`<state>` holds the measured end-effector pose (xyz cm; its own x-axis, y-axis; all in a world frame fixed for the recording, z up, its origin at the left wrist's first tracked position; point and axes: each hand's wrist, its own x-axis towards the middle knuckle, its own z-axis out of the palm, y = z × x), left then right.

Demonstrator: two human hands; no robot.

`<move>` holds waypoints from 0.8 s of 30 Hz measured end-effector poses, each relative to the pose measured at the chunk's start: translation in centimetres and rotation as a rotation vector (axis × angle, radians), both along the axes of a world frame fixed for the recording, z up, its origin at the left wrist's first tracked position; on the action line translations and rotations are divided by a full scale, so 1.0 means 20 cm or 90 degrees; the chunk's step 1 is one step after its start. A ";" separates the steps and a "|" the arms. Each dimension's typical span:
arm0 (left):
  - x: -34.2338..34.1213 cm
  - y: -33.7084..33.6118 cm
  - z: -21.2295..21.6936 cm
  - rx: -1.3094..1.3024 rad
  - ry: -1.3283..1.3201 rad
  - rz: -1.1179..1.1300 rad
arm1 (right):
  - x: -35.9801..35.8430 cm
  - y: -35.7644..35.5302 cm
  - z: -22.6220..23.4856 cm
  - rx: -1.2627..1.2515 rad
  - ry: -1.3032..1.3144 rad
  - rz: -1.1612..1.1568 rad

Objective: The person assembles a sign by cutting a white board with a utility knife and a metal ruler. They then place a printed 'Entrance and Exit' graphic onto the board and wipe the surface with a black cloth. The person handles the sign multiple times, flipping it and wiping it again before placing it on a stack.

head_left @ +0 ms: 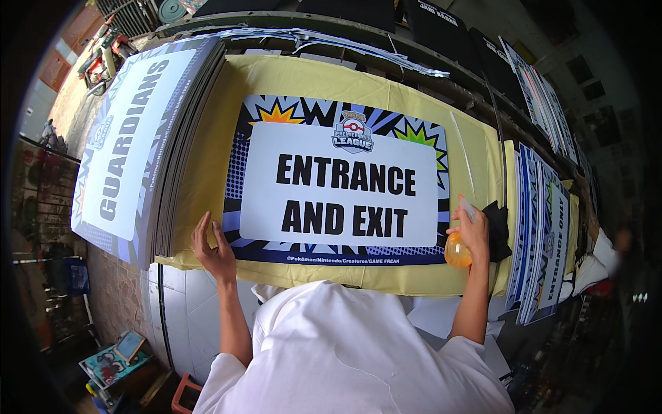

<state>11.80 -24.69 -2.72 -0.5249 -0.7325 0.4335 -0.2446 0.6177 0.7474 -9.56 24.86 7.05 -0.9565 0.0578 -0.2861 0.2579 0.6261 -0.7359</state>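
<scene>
A printed sign board (338, 186) with a white centre, bold black lettering and a blue starburst border lies flat on a yellow cloth (303, 76). Fingers apart and holding nothing, my left hand (215, 252) is over the cloth beside the sign's lower left corner. My right hand (472, 231) is wrapped round a small bottle (456, 251) with an orange body and a whitish top, at the sign's right edge. The fingers partly cover the bottle, so its exact kind is hard to tell. A crumpled black cloth (498, 224) lies just right of this hand.
A thick stack of similar signs (131, 145) stands at the left. More printed boards (538, 234) are piled at the right, near another person's white sleeve (600, 259). Flat strips (331, 45) lie along the back edge. A red stool (185, 393) is low at the left.
</scene>
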 end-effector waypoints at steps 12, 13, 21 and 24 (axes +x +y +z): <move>-0.08 -0.03 -0.02 -0.024 -0.029 -0.035 | 0.63 0.11 0.07 0.045 -0.171 0.071; -0.08 -0.03 -0.01 -0.039 -0.044 -0.032 | 0.65 0.10 0.11 0.075 -0.215 0.110; -0.13 -0.03 0.00 -0.028 -0.027 -0.043 | 0.69 -0.50 0.07 -0.033 0.072 0.411; -0.13 -0.03 0.02 -0.021 -0.006 -0.043 | 0.60 -0.76 0.14 -0.004 -0.004 0.532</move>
